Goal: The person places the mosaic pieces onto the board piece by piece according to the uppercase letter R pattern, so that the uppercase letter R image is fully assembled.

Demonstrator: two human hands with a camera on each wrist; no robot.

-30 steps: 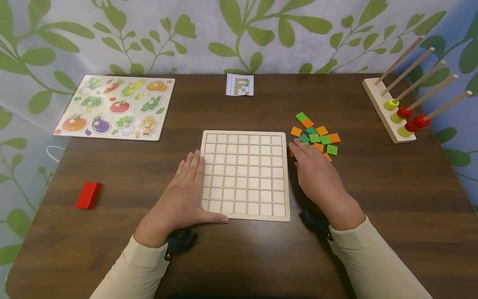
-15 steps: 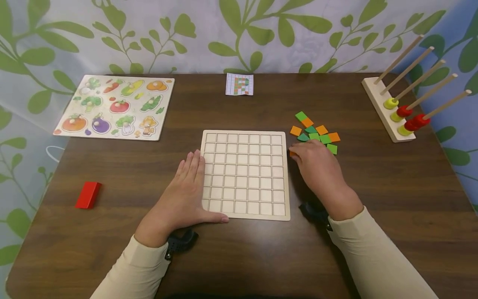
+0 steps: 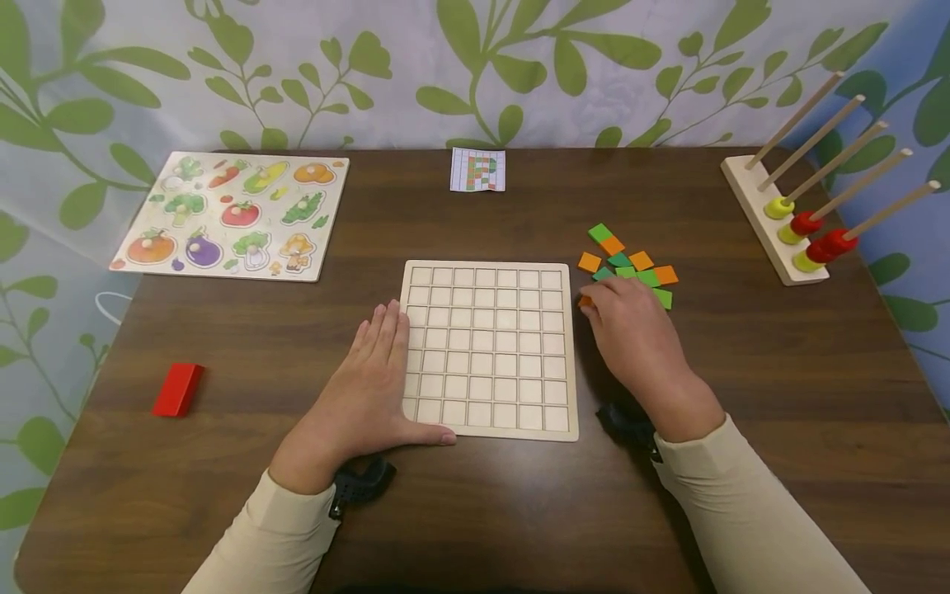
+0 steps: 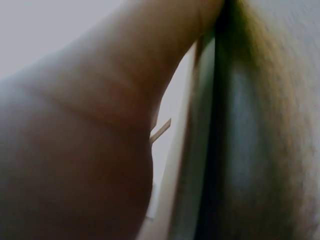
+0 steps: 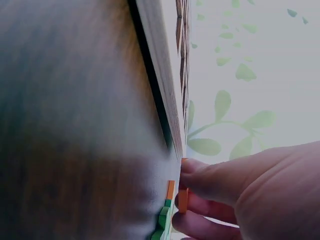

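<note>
A square wooden grid board (image 3: 490, 346) lies on the table in the head view. My left hand (image 3: 364, 388) rests along its left edge with fingers straight, the thumb stretched along the near edge. To the board's right, my right hand (image 3: 638, 338) is at the near side of a pile of orange and green tiles (image 3: 646, 277). The right wrist view shows its thumb and fingers pinching an orange tile (image 5: 183, 201), beside the loose tiles (image 5: 163, 217). The hand covers part of the pile from above. Mostly palm and thumb fill the left wrist view.
A small pattern card (image 3: 478, 171) lies beyond the board. At the back left is a vegetable peg puzzle (image 3: 270, 235), with a red block (image 3: 178, 389) nearer. A wooden peg stand (image 3: 772, 223) with red and yellow rings stands at the back right.
My right hand has drawn back slightly, and its fingers have gone from straight over the tiles to curled in a pinch. The left hand and the board have stayed in place.
</note>
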